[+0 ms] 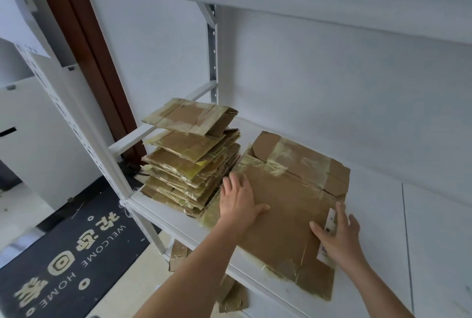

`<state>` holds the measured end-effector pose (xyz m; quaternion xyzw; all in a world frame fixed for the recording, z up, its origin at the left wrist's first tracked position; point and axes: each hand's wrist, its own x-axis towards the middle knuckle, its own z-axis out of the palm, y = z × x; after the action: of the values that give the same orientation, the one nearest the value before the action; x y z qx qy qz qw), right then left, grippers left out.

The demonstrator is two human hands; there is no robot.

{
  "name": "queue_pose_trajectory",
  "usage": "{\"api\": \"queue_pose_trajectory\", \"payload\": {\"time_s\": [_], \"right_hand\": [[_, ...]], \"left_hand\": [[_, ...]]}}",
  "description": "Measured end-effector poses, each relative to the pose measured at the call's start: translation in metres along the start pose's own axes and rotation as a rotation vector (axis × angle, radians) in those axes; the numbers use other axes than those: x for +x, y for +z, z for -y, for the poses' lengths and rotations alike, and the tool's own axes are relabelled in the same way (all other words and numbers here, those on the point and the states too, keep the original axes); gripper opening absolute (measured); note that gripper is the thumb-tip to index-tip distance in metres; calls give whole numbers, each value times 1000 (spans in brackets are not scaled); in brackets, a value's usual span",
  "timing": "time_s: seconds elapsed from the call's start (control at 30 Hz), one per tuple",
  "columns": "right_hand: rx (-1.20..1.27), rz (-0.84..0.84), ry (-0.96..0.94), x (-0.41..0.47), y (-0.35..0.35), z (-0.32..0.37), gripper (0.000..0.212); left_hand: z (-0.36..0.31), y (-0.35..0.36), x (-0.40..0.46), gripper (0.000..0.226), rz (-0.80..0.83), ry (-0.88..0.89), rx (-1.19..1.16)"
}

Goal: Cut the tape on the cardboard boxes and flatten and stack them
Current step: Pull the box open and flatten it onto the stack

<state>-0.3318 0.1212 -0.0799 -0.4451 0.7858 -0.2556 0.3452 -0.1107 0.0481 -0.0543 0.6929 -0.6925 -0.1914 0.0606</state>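
The flattened box [286,215] lies on the white shelf [378,228], just to the right of the stack of flattened cardboard [191,161], its near left edge almost touching the stack's base. Both hands are on it. The left hand [238,201] lies spread and flat on the side nearest the stack, fingers straight, thumb out toward the middle of the sheet. The right hand [337,236] lies equally spread on the side farthest from the stack, fingers over a white label [329,225] at that edge. Neither hand pinches anything.

The box's long axis seems to run from the front of the shelf toward the wall, roughly alongside the stack. As I read it, the next move carries the sheet leftward and up onto the stack; the left hand is the nearer one, and the stack's top piece sits tilted, so it could slide
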Motion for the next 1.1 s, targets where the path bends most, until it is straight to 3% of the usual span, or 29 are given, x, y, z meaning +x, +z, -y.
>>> {"api": "queue_pose_trajectory", "payload": {"time_s": [0.2,0.37,0.5,0.7,0.9,1.0,1.1], "right_hand": [[-2,-16,-23,-5,6,9,81],[-2,-66,34,-13,14,8,76],[-22,-99,43,-19,16,8,76],[-9,-191,102,-21,3,0,70],[9,-218,108,-15,-7,3,69],[0,-236,105,-12,-11,3,71],[12,-237,117,-10,-12,-1,68]], "left_hand": [[15,4,10,117,159,-99,-24],[25,5,20,125,188,-72,-13],[25,8,21,127,209,-101,-137],[24,24,5,123,203,-59,-241],[16,22,14,110,192,-128,-422],[15,19,26,132,164,-185,-355],[19,19,35,146,256,-206,-228]]}}
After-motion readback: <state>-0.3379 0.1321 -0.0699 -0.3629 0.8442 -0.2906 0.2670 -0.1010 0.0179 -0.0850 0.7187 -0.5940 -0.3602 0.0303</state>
